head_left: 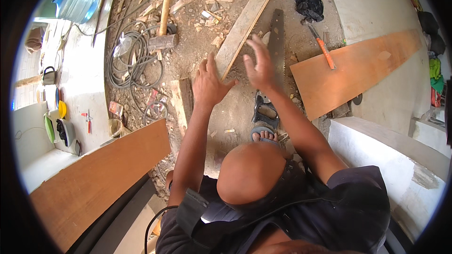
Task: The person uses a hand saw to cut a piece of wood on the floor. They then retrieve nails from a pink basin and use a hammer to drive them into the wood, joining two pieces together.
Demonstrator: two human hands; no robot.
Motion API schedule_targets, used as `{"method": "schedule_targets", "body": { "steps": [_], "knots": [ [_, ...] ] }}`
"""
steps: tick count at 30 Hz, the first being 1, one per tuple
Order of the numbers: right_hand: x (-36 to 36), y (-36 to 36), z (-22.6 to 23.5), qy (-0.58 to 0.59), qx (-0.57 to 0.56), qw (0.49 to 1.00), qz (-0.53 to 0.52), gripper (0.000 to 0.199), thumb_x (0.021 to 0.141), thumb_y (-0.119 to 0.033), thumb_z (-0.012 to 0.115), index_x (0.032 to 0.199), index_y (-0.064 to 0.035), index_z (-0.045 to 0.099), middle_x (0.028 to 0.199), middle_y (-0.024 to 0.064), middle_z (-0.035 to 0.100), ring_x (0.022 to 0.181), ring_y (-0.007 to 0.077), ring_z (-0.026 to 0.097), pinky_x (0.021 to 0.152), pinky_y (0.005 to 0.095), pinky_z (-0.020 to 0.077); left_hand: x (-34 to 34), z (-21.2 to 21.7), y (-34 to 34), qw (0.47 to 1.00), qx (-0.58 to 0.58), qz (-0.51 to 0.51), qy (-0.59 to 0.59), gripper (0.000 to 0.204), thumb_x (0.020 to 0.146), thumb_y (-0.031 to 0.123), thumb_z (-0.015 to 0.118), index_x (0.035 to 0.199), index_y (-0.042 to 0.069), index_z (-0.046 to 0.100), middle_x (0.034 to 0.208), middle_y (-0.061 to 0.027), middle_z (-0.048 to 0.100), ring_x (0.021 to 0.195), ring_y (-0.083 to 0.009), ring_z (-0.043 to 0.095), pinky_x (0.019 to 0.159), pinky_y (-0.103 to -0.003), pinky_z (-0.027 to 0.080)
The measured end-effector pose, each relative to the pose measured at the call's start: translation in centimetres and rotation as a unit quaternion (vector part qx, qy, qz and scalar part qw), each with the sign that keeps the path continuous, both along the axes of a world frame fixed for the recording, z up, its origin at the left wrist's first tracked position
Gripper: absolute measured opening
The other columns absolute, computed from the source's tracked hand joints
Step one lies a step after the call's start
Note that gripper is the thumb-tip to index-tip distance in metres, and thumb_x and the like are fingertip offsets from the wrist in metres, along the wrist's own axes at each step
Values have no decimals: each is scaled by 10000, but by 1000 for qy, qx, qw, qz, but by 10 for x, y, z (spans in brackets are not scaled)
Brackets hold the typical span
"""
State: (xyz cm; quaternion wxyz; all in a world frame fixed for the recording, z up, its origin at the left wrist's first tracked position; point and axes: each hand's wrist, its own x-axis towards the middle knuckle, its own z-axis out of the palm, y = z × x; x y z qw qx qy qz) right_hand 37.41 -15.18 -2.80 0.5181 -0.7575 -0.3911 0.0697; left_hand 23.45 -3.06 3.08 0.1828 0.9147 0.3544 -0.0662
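A long wooden plank (249,16) runs from the far edge toward me. At its near end is my left hand (209,83), fingers stretched beside the plank's left edge and thumb out to the right; it touches or nearly touches the end. My right hand (260,66) is just right of the plank, fingers apart, slightly blurred, holding nothing. Beneath and beside that hand lies a handsaw, with its dark blade (278,35) pointing away and its black handle (266,112) near my sandalled foot (265,135). A short wooden block (181,101) sits left of my left forearm.
A sledgehammer (163,42) and coiled cable (123,66) lie left among wood chips. An orange-handled tool (325,51) rests on a brown board (353,73) at right, below a black plastic bag (307,2). Another brown board (103,178) extends at lower left.
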Motion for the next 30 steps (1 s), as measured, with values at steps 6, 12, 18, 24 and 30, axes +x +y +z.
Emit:
{"method": "schedule_targets", "body": {
  "steps": [6, 12, 18, 24, 30],
  "knots": [
    [25, -131, -60, -23, -107, 962, -252, 533, 926, -194, 641, 1371, 23, 446, 1359, 246, 486, 1277, 398, 461, 1096, 479, 349, 2, -20, 30, 999, -37, 19, 9, 824, 806, 304, 761, 1453, 39, 324, 1168, -278, 633, 1012, -413, 674, 904, -477, 541],
    [12, -158, -71, 167, -123, 946, -250, 540, 948, -238, 637, 1382, 18, 442, 1379, 232, 495, 1230, 332, 535, 999, 433, 456, 0, -10, 63, 993, -117, 10, -10, 800, 793, 340, 772, 1398, -14, 385, 1061, -294, 673, 1015, -400, 678, 914, -462, 527],
    [-27, -63, -102, 290, -142, 939, -115, 712, 977, -364, 627, 1500, -20, 286, 1408, 251, 470, 1249, 289, 545, 990, 381, 481, -12, 7, 82, 963, -237, 76, -101, 853, 750, 393, 837, 1358, -66, 452, 1143, -275, 665, 1067, -354, 664, 943, -412, 500],
    [-56, 8, -101, 435, -57, 897, -46, 879, 958, -469, 624, 1544, -16, 152, 1441, 262, 442, 1274, 332, 534, 1003, 417, 478, -11, 8, 95, 981, -179, 28, -74, 859, 755, 374, 844, 1364, -82, 445, 1155, -263, 660, 1098, -339, 651, 955, -396, 489],
    [-66, 23, -88, 340, -64, 938, 24, 869, 979, -398, 596, 1546, 35, 100, 1510, 279, 374, 1287, 357, 523, 1039, 401, 444, -6, 29, 75, 992, -120, 14, -43, 842, 752, 353, 835, 1354, -65, 420, 1086, -311, 660, 1021, -414, 670, 877, -463, 521]
  ]
}}
